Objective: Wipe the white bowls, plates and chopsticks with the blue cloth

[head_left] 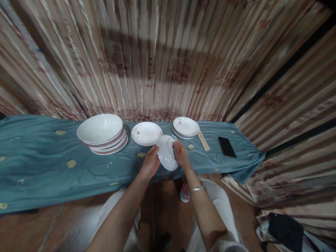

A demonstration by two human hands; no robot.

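My left hand (151,161) grips the left rim of a white plate (167,154), with fingers closed on it. At its right side my right hand (180,153) also holds it, fingertips resting against its surface. The plate is tilted over the table's front edge, and its plain glossy underside with a foot ring seems to face me. Just behind it lies a white plate with a flower pattern (147,133). Behind my right hand stands a short stack of similar flowered plates (186,126).
To the left is a stack of large white bowls (101,130) with red rims. Wooden chopsticks (203,140) and a black phone (226,147) lie to the right on the teal tablecloth (78,175). Pleated curtains (162,63) hang behind. A dark bag (286,231) rests on the floor.
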